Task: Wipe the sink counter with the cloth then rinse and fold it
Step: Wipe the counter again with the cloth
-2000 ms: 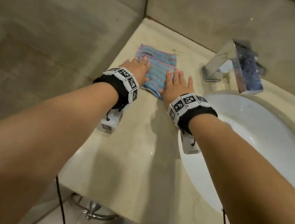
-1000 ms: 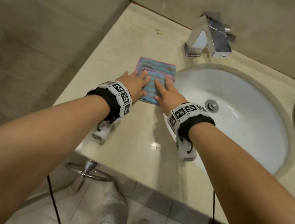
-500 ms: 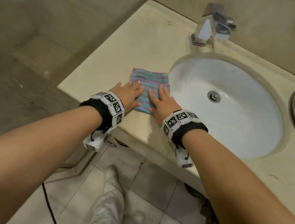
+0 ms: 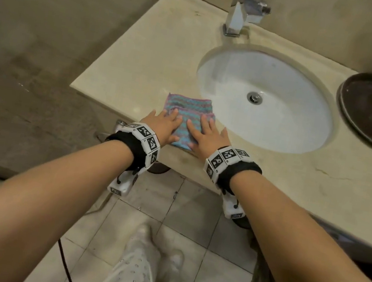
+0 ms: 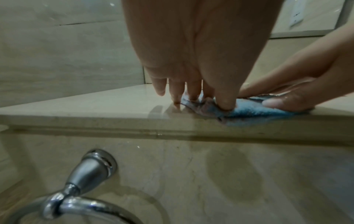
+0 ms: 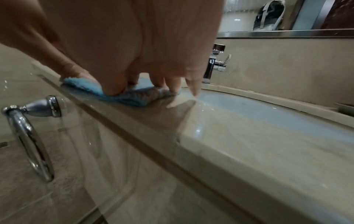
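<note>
Fig.: Two flat hands pin a folded pink-and-blue striped cloth at the counter's front edge.
L hand & R hand, fingers straight, gripping nothing, press the cloth's near half w/ palms, likely spreading wiping pressure; white oval basin just right, so rinsing is close.

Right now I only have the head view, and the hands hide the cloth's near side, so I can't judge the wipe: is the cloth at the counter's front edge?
Observer: Yes. In the left wrist view the cloth sits at the counter edge, and a bit seems to lap over the lip.
Operator: Are the thumbs on it?
Observer: Both are. The left hand and the right hand each press a thumb tip into the cloth near that edge.
Operator: Anything below the lip?
Observer: A chrome towel ring is mounted on the front panel, below the left hand.
</note>
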Motion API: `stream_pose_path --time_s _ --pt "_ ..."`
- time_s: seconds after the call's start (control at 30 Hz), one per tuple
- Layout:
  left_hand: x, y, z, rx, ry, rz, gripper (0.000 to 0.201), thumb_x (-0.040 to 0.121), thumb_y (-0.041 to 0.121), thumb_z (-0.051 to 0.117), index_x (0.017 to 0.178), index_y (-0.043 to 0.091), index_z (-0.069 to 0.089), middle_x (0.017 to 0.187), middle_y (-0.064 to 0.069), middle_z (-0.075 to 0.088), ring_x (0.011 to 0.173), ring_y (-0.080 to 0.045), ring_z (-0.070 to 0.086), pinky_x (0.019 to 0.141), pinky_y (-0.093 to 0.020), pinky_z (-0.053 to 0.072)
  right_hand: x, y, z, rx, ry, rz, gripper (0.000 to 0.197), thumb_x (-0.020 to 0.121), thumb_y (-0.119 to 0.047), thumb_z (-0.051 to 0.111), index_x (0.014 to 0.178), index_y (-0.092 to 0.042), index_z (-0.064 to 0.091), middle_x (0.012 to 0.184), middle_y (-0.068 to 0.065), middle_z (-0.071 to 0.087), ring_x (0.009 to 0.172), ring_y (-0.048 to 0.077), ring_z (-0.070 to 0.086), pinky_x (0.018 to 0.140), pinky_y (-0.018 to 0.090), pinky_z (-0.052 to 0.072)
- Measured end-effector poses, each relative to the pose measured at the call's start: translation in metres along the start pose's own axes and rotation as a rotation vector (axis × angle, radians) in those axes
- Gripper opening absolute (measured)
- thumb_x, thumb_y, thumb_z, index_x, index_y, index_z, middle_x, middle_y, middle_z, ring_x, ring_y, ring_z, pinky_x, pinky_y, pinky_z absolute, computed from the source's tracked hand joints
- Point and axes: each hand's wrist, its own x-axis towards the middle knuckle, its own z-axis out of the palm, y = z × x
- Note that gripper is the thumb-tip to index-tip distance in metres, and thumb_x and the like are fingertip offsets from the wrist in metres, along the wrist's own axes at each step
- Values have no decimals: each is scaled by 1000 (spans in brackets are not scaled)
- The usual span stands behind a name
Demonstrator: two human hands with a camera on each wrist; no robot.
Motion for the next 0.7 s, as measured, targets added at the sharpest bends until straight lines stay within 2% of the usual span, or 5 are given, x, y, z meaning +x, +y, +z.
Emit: stream_pose_path --time_s 0.33,0.5,0.7 --pt "13 55 -7 115 20 213 65 97 40 34 149 14 5 159 -8 -3 146 -30 10 115 -48 17 -46 44 32 83 22 171 59 99 -46 22 148 -34 -9 158 7 -17 147 30 -9 116 55 3" --pt "28 112 -14 193 18 355 65 98 41 33 149 13 5 159 -8 -3 146 -29 10 114 -48 19 -83 82 50 186 13 326 59 100 -44 21 149 -32 -9 158 8 -18 147 30 -9 117 53 2" --pt "43 198 -23 241 2 503 65 97 40 35 149 15 5 159 -6 -3 147 -28 5 116 -48 15 -128 137 76 278 -4 517 59 101 -40 22 148 -32 -11 158 6 -18 147 29 -9 118 52 2"
